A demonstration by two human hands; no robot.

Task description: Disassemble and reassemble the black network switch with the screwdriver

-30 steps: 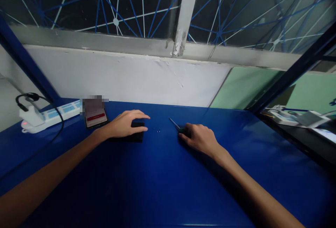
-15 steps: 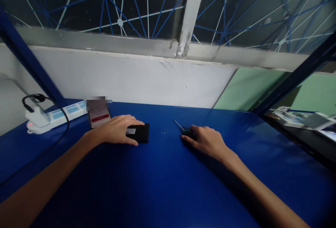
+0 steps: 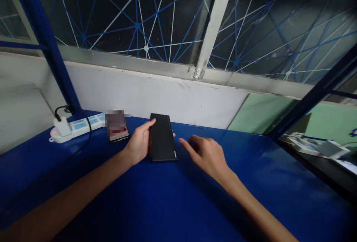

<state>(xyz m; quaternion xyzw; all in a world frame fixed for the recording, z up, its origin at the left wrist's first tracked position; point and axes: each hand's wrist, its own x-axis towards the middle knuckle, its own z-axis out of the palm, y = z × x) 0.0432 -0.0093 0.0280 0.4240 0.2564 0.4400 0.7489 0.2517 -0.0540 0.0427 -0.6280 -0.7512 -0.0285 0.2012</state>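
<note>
A flat black box with a row of small white marks along its right edge is in my left hand. My left thumb lies on its top left edge, and fingertips show past its right side. It is held tilted above the blue table. Just right of the box is my right hand, its thumb stretched out apart from the bent fingers. Nothing shows between thumb and fingers, though their undersides are hidden. The screwdriver cannot be made out now. Tiny dark specks lie on the table between box and right hand.
A phone, partly pixelated, lies left of the box. Behind it a white power strip carries a plugged-in charger with a black cable. The blue table meets a white wall below the windows. Papers lie at the far right.
My left hand has picked up the black box and turned it lengthwise, with another face showing. My right hand has moved nearer to it, and the screwdriver is out of sight. The view has shifted.
</note>
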